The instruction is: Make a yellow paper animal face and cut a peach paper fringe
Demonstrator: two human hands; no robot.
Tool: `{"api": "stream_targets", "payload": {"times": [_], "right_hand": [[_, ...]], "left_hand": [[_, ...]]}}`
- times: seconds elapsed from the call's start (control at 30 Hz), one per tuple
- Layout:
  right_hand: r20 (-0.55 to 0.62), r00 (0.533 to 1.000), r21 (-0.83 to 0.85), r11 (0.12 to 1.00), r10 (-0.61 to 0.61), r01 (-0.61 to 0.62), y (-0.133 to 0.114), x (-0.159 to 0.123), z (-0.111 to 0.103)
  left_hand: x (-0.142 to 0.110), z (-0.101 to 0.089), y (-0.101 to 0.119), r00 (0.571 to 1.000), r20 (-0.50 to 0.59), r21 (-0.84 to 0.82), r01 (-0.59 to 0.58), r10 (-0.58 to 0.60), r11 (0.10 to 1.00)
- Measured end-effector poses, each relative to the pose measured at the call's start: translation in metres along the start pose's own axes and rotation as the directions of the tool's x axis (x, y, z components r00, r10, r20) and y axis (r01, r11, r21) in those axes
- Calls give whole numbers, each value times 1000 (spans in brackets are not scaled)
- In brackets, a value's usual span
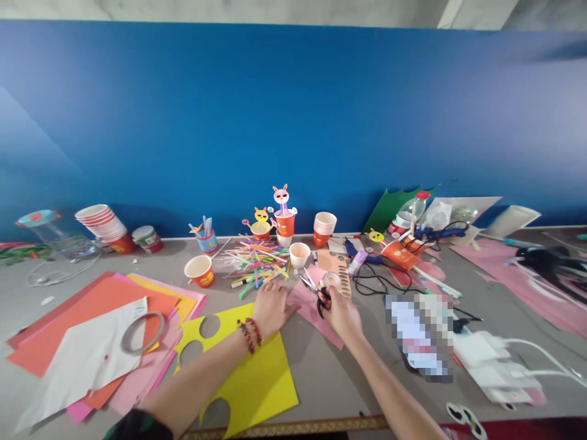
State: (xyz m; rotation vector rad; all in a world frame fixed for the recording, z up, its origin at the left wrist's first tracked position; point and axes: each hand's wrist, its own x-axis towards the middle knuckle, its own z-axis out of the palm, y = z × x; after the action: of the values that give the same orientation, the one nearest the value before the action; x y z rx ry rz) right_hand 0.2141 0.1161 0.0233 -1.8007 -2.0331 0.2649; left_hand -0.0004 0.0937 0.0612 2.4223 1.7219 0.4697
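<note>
My right hand is closed around the black handles of a pair of scissors, whose blades are spread and point up and left. Below the scissors lies a piece of pink paper. My left hand, with red bead bracelets at the wrist, rests palm down beside it, thumb toward the pink paper's left edge. Its fingers look outstretched, their tips near a pile of colourful plastic straws. Yellow paper with round cut-outs lies under my left forearm. A white-lined paper cup stands just beyond my hands.
Orange and pink sheets lie left under a tape roll. Cup figures and stacked cups stand at the back. A blue glue gun, black cables, a blurred-out phone and a power strip are on the right.
</note>
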Motion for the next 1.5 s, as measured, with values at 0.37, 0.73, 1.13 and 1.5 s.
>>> {"api": "stream_targets", "payload": {"times": [0.37, 0.73, 1.13, 1.5], "right_hand": [[-102, 983, 132, 982, 149, -135, 26, 6, -8], [-72, 987, 248, 961, 141, -119, 25, 4, -4], [-49, 988, 244, 961, 147, -131, 34, 9, -3], [-70, 989, 205, 972, 132, -115, 33, 6, -5]], "left_hand": [[3, 23, 11, 1000, 23, 111, -12, 9, 994], [-37, 4, 23, 990, 88, 181, -125, 110, 976], [30, 10, 34, 987, 97, 121, -139, 127, 983], [59, 12, 18, 984, 117, 125, -145, 131, 981]]}}
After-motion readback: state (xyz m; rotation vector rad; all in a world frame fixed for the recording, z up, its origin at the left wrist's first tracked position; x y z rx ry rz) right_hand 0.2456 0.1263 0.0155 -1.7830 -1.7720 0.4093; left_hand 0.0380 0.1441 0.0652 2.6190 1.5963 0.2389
